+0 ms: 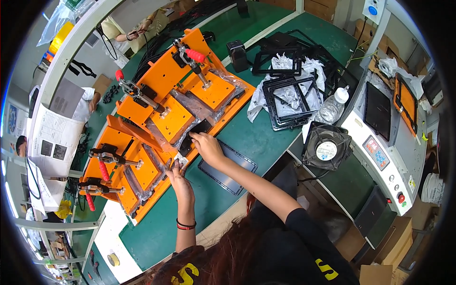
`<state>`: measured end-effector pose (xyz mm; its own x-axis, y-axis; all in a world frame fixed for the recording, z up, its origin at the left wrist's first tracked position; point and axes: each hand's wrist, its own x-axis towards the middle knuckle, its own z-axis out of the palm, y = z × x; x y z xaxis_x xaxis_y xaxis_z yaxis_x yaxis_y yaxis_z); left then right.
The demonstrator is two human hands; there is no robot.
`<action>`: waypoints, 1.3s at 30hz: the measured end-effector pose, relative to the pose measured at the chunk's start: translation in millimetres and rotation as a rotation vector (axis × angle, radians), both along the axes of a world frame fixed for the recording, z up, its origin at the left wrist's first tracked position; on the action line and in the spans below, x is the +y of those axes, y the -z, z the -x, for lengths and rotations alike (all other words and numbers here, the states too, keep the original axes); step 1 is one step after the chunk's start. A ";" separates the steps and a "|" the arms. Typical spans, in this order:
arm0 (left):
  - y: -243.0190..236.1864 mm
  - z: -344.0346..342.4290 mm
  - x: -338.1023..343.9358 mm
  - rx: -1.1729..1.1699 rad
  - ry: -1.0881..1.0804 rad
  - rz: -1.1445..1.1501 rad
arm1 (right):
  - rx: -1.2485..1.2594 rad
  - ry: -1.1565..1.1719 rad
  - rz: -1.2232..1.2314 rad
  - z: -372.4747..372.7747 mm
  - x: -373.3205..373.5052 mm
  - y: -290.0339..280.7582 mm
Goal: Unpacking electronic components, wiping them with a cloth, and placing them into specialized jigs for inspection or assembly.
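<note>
An orange steel jig (226, 115) with several red-handled toggle clamps (194, 54) spans the green bench, plastic film (185, 133) wrapped round its pressed plates (172, 121). My right hand (205, 145) reaches into its front edge, fingers bent onto a black part (199, 128) partly hidden under the hand and plate. My left hand (179, 178) is just left of it, fingers raised and slightly apart at the jig's front edge, beside a small white label. Below both hands a flat dark rectangular panel with a grey middle (227, 168) lies on the bench.
Black frames (289, 114) on white tissue, a clear bottle (332, 108) and a fan (327, 148) sit right, beside a white machine (380, 168) holding panels. A black block (237, 54) stands behind. Co-workers' hands (140, 31) show at the back. Papers (54, 142) hang left.
</note>
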<state>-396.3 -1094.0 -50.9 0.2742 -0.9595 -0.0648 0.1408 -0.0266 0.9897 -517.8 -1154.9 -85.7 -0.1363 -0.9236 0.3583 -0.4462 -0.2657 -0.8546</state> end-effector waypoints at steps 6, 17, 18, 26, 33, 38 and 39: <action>-5.1 -16.1 -52.8 0.089 0.030 0.003 | -0.579 -0.265 -0.157 8.3 0.4 -11.9; -24.3 -28.7 -103.0 0.111 0.186 -0.016 | -0.940 -0.301 -0.062 -5.1 -19.7 16.5; -22.8 -34.3 -105.5 0.145 0.205 -0.042 | -0.871 -0.297 -0.093 1.4 -18.3 22.5; -14.8 -69.1 -121.5 0.286 0.250 -0.066 | -1.000 -0.417 -0.170 2.5 -16.9 4.4; -34.1 -60.9 -125.5 0.756 0.498 -0.332 | -1.168 -0.389 -0.209 4.4 -12.0 10.6; -28.1 -78.5 -148.7 0.824 0.594 -0.297 | -1.179 -0.374 -0.273 -0.2 -15.1 7.8; -29.1 -72.4 -151.4 0.779 0.613 -0.305 | -1.180 -0.374 -0.259 1.6 -16.6 9.1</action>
<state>-323.8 -1245.3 -21.8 -0.4778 -0.8333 -0.2780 0.6165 -0.5435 0.5697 -519.4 -1171.5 -94.8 0.0347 -0.9994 0.0007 0.6867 0.0234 -0.7266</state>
